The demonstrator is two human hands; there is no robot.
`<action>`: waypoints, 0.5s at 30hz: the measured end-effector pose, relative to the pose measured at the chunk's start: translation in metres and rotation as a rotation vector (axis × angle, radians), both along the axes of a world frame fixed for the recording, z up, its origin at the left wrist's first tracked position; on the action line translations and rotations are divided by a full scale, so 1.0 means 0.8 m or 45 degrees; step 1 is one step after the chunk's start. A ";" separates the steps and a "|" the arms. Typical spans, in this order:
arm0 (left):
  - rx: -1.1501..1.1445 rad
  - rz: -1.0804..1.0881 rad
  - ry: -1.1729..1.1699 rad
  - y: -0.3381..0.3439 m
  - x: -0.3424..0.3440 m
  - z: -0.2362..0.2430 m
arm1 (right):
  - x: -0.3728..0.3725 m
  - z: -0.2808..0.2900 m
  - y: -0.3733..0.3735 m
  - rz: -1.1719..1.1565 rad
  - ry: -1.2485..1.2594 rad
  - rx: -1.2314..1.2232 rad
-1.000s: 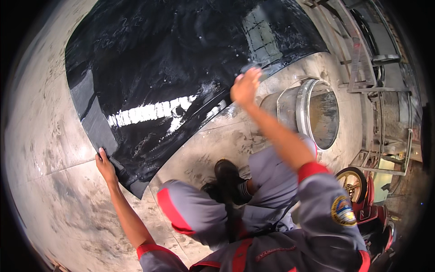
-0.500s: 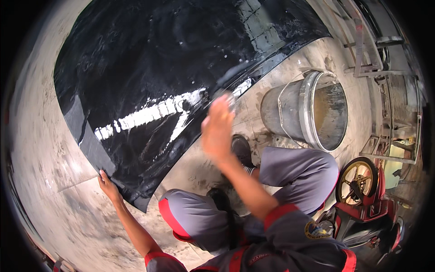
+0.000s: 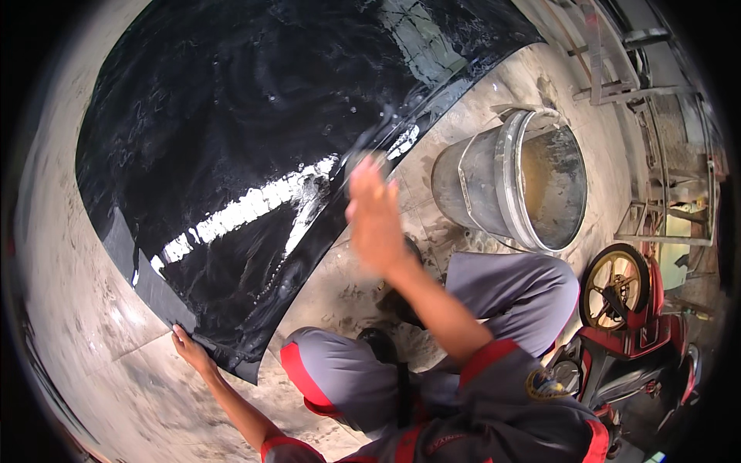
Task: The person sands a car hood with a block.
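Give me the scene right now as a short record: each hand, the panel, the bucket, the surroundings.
Left hand: at the near left edge of the black panel; firmness of grip unclear
Right hand: blurred, fingertips over the panel's near right edge; whether it holds something cannot be told
Panel surface: glossy, streaked, wet-looking, with bright reflections
Container: grey bucket right of the right hand, mouth open, brownish inside
Right side: red-and-black motorcycle; metal frame farther up
Floor: pale, dark smudges

The right hand is too blurry to tell what it holds. The top edge cuts off the black sheet.
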State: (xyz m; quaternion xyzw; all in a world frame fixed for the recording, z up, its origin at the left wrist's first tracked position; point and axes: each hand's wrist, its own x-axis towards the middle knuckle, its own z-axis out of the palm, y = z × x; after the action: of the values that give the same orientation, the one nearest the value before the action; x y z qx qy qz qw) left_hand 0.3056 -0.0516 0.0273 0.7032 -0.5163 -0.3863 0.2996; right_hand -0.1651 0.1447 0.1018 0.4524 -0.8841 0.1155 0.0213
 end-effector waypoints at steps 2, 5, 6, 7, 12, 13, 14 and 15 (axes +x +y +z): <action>0.086 -0.004 0.002 -0.001 0.001 0.001 | -0.096 -0.013 -0.009 -0.189 0.209 -0.100; 0.041 0.010 -0.031 -0.002 0.002 0.000 | -0.110 -0.021 -0.009 -0.257 0.337 -0.123; 0.006 0.008 -0.070 -0.001 0.002 -0.002 | -0.092 -0.022 -0.010 -0.274 0.383 -0.085; -0.017 0.012 -0.109 -0.002 0.002 -0.003 | -0.051 -0.010 -0.010 -0.222 0.333 -0.036; -0.012 0.016 -0.075 -0.004 0.000 -0.005 | -0.099 -0.016 -0.007 -0.252 0.189 -0.108; -0.023 0.048 -0.109 -0.004 -0.001 -0.005 | -0.158 -0.014 -0.008 -0.341 0.189 -0.147; -0.014 -0.006 -0.081 -0.004 0.000 -0.002 | -0.192 0.000 -0.014 -0.443 0.168 -0.195; 0.003 -0.020 -0.043 -0.004 -0.001 -0.002 | -0.198 -0.001 -0.020 -0.412 0.210 -0.207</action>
State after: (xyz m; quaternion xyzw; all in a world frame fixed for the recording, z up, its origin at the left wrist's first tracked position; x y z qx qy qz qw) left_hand 0.3048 -0.0545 0.0259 0.7060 -0.5263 -0.3773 0.2867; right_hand -0.3232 0.1285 0.1010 0.3090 -0.9283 0.1440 0.1486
